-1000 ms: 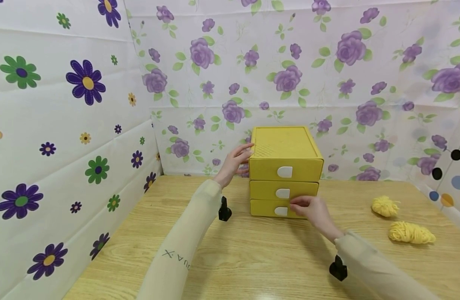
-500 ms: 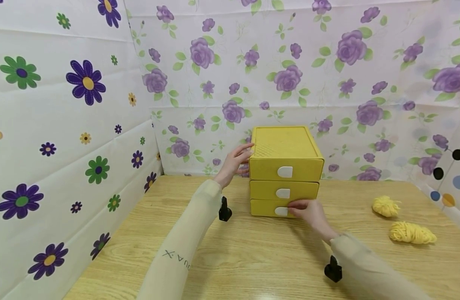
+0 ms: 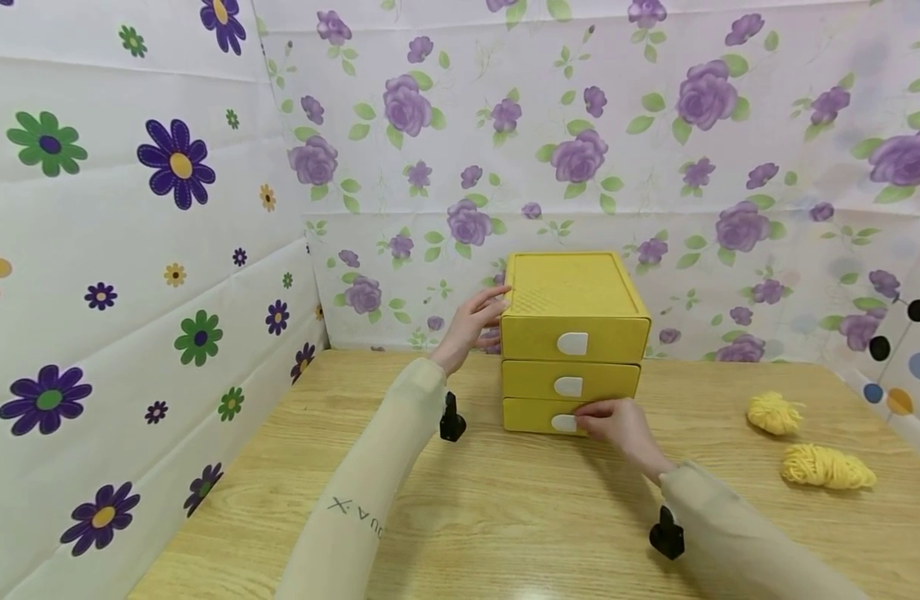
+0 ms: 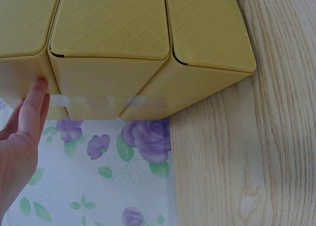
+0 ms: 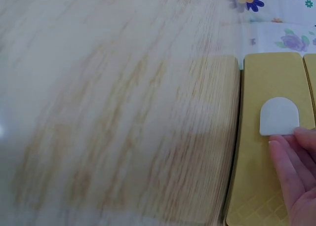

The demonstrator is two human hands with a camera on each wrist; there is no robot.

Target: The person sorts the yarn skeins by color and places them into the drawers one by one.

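Observation:
A yellow box of three stacked drawers stands upright at the table's back, each drawer front bearing a white rounded tab. My left hand is spread against the box's left side. In the left wrist view, the fingertips touch the side of the uppermost tier. My right hand is at the bottom drawer. Seen from the right wrist, its thumb and fingers pinch the flat edge of the white tab. All three drawer fronts sit flush with the cabinet.
To the right on the wooden table lie a small yellow yarn ball and a longer yellow yarn skein. Flowered sheets hang behind and on the left.
My right hand has shifted slightly left and down, its fingers coming from beside the bottom drawer's tab onto its edge. The left hand and the box stay in place.

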